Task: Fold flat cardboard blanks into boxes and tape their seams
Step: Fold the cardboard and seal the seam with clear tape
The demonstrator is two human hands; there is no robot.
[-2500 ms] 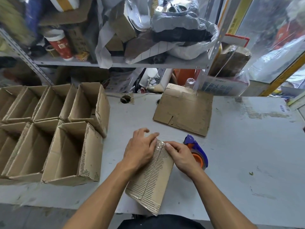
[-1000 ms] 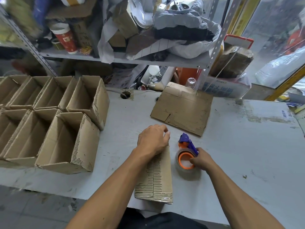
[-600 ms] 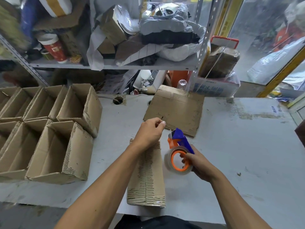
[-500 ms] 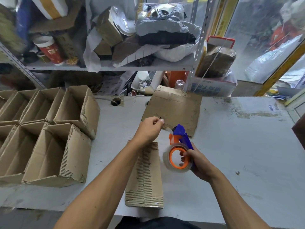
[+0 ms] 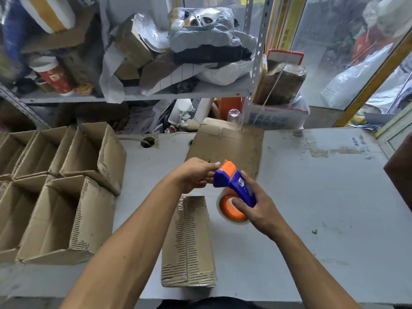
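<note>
A folded cardboard box lies closed side up on the grey table near its front edge, between my forearms. Above its far end my right hand grips a blue and orange tape dispenser with a clear tape roll on an orange core. My left hand pinches at the dispenser's orange front end; the tape end itself is too fine to make out. A flat cardboard blank lies on the table behind my hands.
Several open folded boxes stand packed together on the table's left side. A cluttered metal shelf rises behind the table. A cable hole sits in the tabletop's far edge. A dark object edge shows at far right.
My hands left the box's seam. My right hand picked the tape dispenser off the table and raised it, and my left hand lifted from the box to the dispenser's front end.
</note>
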